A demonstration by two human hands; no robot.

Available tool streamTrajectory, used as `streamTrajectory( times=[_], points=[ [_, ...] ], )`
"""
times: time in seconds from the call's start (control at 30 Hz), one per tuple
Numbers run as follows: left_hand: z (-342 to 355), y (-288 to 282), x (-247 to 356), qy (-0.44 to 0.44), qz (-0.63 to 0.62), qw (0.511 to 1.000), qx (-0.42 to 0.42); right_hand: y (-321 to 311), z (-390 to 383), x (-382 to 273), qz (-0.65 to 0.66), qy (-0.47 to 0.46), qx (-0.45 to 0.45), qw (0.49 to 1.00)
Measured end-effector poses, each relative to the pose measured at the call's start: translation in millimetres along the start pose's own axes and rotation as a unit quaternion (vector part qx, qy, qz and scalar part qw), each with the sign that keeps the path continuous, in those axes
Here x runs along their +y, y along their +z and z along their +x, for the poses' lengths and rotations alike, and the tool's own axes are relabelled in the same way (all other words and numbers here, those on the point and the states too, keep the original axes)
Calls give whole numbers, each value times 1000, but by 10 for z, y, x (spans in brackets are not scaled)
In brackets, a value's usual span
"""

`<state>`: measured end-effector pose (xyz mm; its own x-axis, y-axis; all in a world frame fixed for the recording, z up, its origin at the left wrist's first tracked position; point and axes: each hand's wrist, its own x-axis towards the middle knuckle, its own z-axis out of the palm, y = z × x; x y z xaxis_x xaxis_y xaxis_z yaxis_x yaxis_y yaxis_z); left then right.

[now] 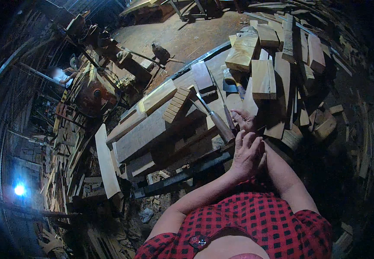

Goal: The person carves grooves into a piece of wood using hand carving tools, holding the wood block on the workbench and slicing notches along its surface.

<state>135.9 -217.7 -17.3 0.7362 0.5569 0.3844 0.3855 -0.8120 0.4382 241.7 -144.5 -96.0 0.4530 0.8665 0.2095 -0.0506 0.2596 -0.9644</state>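
Observation:
My left hand (248,155) reaches up from the bottom with bent fingers, overlapping my right wrist; its palm and whatever it may grip are hidden. Beyond it, my right hand (243,121) has curled fingers at a narrow dark-handled tool (229,117); whether it grips this is unclear. Just left lies a chisel (216,118) with a pale wooden handle. Near their upper ends are a pinkish block (202,75) and a notched wooden piece (176,105). Short thick wood blocks (263,79) are piled right of my hands, over long boards (143,134).
A rusty machine (92,97) with metal bars stands at upper left, and a person in a white top (60,77) is beside it. Offcuts and slats (66,172) are heaped along the left. A dark metal rail (178,175) runs under the boards. A bright lamp (19,189) glares at lower left.

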Motion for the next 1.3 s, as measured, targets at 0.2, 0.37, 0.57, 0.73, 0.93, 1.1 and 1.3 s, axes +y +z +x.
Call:
streamTrajectory(
  times=[0.2,0.37,0.57,0.73,0.93,1.1,1.3],
  points=[
    [-127,114,-22,14,-68,997,-24,-5,-46,53,18,6,40,999],
    [19,-29,-7,-2,3,1000,16,-33,-9,129,11,-13,10,1000],
    [-81,63,-16,-3,-58,998,-20,-21,-45,87,11,-9,15,1000],
    [-20,-36,89,-1,18,1000,17,-93,-23,137,-19,-18,20,999],
    [-48,59,-33,76,11,997,-17,-32,-10,174,-6,-1,7,1000],
    [-32,22,94,2,26,1000,-14,-131,24,216,-28,-36,16,999],
    [-36,47,-3,20,-26,999,-13,-79,-26,26,-50,-6,2,999]
  ],
)
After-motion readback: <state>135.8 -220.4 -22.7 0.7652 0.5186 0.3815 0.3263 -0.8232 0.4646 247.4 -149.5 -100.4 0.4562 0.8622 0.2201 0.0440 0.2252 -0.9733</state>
